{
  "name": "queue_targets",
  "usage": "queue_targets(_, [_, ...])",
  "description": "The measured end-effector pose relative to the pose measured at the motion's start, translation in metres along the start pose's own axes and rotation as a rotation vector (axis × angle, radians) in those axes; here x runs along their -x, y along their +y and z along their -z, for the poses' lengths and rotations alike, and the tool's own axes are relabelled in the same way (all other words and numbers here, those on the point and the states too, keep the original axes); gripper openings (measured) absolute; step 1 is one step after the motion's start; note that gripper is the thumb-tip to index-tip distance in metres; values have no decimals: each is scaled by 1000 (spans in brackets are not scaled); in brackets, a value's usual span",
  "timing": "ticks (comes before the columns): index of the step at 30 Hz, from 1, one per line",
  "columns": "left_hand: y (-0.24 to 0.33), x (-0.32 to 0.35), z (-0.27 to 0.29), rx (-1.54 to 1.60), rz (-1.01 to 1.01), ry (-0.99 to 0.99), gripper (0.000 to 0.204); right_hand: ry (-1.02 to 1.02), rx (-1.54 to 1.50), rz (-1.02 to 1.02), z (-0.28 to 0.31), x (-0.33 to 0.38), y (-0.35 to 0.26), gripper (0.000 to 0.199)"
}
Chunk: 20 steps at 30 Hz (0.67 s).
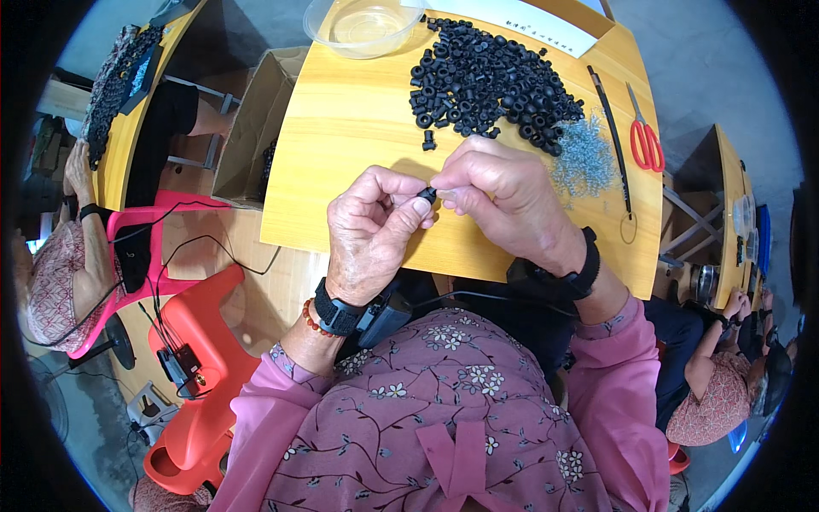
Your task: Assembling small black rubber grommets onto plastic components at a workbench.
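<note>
My left hand (368, 229) is closed, pinching a small black plastic piece (428, 194) between thumb and fingers over the near part of the yellow table (341, 119). My right hand (512, 198) meets it from the right, thumb and forefinger pressed together at the piece's end. Whatever those right fingertips hold is too small and hidden to make out. Just beyond the hands spreads a heap of similar black plastic pieces (486, 77), some round, some like short tubes. Beside that heap, past my right hand, lies a tangle of tiny silvery wire springs (584, 158).
Red-handled scissors (646, 145) and a thin black rod (612, 136) with a wire loop lie at the table's right. A clear plastic bowl (365, 30) stands at the far left. A cardboard box (256, 128) and red chair (200, 375) are on the left; other people sit both sides.
</note>
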<state>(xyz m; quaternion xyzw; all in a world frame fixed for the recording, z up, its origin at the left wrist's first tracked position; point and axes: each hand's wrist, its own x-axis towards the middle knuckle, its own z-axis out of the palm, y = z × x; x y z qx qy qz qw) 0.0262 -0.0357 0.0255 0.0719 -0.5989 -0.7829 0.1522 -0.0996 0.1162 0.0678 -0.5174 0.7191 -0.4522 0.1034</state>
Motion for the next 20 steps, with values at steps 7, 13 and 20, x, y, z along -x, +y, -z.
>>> queue_targets(7, [-3,1,1,-8,-6,6,6,-61,14,57,-2,-3,0,10])
queue_targets(13, [0,0,0,2,25,23,5,-25,-460,-253,-14,3,8,16])
queue_targets(20, [0,-4,-1,41,93,41,11,119,-334,-114,-20,2,1,11])
